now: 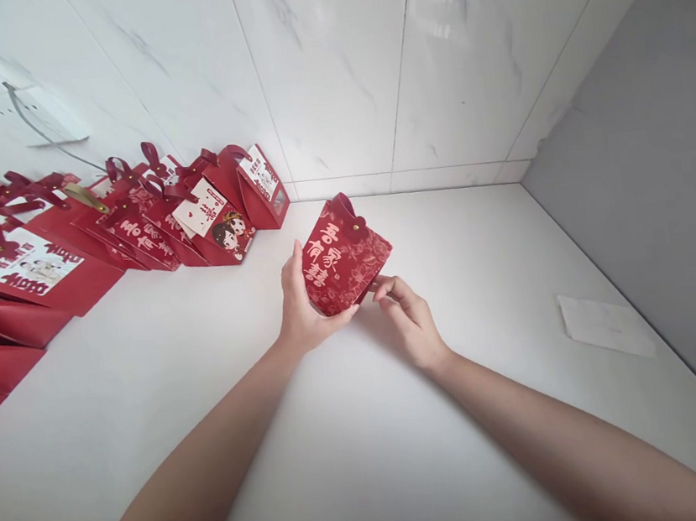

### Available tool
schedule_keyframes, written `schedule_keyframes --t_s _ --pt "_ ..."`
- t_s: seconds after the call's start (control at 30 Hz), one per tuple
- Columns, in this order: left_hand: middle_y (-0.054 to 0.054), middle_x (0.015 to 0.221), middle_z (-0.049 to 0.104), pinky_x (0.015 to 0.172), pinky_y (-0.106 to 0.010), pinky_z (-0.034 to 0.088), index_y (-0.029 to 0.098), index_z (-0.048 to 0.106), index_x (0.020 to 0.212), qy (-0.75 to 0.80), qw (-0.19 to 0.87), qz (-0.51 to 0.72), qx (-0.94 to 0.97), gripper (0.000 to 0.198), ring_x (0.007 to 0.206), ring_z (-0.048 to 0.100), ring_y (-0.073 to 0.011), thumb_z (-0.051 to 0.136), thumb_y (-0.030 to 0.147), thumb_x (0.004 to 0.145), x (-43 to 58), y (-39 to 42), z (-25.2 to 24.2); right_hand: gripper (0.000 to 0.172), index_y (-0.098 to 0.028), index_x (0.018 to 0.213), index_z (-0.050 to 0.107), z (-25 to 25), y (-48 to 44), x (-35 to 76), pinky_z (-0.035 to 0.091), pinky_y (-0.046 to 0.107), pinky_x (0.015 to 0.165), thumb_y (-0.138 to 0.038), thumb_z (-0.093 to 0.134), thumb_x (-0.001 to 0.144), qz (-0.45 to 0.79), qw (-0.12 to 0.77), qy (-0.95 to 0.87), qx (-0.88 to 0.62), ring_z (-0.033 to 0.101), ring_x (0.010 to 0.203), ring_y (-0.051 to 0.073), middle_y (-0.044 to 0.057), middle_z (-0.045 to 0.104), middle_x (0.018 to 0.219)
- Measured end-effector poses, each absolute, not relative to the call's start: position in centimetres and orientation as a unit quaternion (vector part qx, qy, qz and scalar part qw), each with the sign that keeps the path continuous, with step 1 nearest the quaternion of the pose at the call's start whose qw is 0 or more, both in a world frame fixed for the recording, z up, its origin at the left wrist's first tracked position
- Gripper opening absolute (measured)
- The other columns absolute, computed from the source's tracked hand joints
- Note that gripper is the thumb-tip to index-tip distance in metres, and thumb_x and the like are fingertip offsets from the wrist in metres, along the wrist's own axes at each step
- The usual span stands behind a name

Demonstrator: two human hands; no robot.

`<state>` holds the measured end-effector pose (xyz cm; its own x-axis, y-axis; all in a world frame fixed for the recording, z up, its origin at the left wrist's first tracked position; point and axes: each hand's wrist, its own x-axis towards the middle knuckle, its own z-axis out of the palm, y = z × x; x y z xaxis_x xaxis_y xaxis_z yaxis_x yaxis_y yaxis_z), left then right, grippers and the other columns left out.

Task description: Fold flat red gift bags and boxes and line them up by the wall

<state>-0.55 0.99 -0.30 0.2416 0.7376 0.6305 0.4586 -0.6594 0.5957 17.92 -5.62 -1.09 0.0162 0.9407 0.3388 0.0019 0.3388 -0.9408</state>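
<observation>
Tilted above the middle of the white table is a red gift box (347, 256) with pale characters, flower print and a dark red loop handle fixed by a small gold stud. My left hand (304, 312) grips its left side, thumb along the bottom edge and fingers going behind. At the box's lower right corner is my right hand (411, 320), its fingers curled and its fingertips at the edge. Some of those fingertips are hidden by the box, so whether they pinch it is unclear.
Red gift boxes (226, 225) crowd the table's left and back left, several with loop handles. A white paper packet (603, 324) lies at right. Marble-patterned tiles (330, 68) rise behind the white table (358, 445); a grey wall (654, 172) bounds the right. A cable (47, 137) hangs back left.
</observation>
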Motion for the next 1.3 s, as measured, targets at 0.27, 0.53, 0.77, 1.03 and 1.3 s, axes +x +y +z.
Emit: schedule_keyframes --t_s 0.27,0.53,0.77,1.03,1.3 --pt "-0.017 0.142 0.045 0.12 -0.063 0.01 0.026 0.021 0.155 0.343 -0.14 0.402 0.837 0.098 0.141 0.035 -0.0404 0.076 0.038 0.075 -0.5 0.7 -0.5 0.042 -0.03 0.135 0.039 -0.6 -5.5 17.7 0.043 0.041 0.104 -0.042 0.05 0.097 0.28 0.693 -0.486 -0.453 0.052 0.123 0.023 0.009 0.039 0.146" --pt "-0.016 0.141 0.048 0.119 -0.066 0.012 0.026 0.028 0.153 0.326 -0.194 0.339 0.861 0.085 0.14 0.037 -0.0393 0.07 0.027 0.08 -0.3 0.1 -0.7 0.021 -0.026 0.102 0.049 -0.9 -4.7 18.1 0.046 0.034 0.092 -0.046 0.041 0.1 0.303 0.704 -0.439 -0.469 0.058 0.097 0.019 0.004 0.059 0.103" --pt "-0.021 0.143 0.039 0.113 -0.057 0.035 0.02 0.023 0.155 0.376 -0.147 0.391 0.827 0.095 0.14 0.034 -0.0399 0.075 0.032 0.076 -0.1 0.2 0.0 0.025 -0.025 0.093 0.049 -1.0 -4.4 18.2 0.047 0.034 0.091 -0.048 0.04 0.099 0.318 0.698 -0.442 -0.465 0.061 0.096 0.019 0.003 0.063 0.098" --pt "-0.023 0.147 0.03 0.111 -0.054 0.039 0.018 0.014 0.156 0.384 -0.129 0.39 0.827 0.103 0.142 0.03 -0.0402 0.075 0.031 0.075 -0.2 0.4 0.3 0.049 -0.037 0.146 0.025 -1.2 -4.5 18.4 0.046 0.044 0.102 -0.038 0.04 0.099 0.23 0.71 -0.473 -0.467 0.057 0.12 0.022 0.007 0.019 0.16" --pt "-0.022 0.148 0.03 0.115 -0.06 0.029 0.019 0.021 0.155 0.4 -0.129 0.401 0.814 0.098 0.143 0.028 -0.0423 0.075 0.03 0.074 -0.3 0.5 0.3 0.03 -0.029 0.126 0.05 -1.1 -4.5 18.6 0.046 0.045 0.101 -0.035 0.046 0.098 0.2 0.676 -0.534 -0.466 0.056 0.118 0.025 0.01 0.05 0.136"
